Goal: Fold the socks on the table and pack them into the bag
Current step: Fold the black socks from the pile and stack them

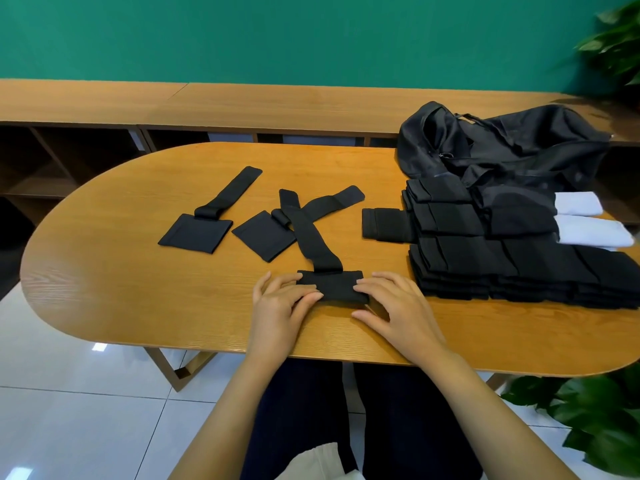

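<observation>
A black sock [320, 247] lies stretched away from me on the wooden table [138, 306], its near end folded into a flat pad. My left hand [280, 303] and my right hand [391, 303] press on that pad from either side with fairly straight fingers. Two more black socks lie flat farther back, one [211, 216] at the left and one [277, 230] in the middle, which the near sock crosses. A stack of folded black socks [485, 258] sits at the right. The black bag [502, 147] lies slumped at the far right.
Two white folded socks [585, 223] lie beside the black stack near the table's right edge. A low wooden shelf [242, 105] runs along the green wall behind. Potted plants [588, 410] stand at the lower right and the upper right.
</observation>
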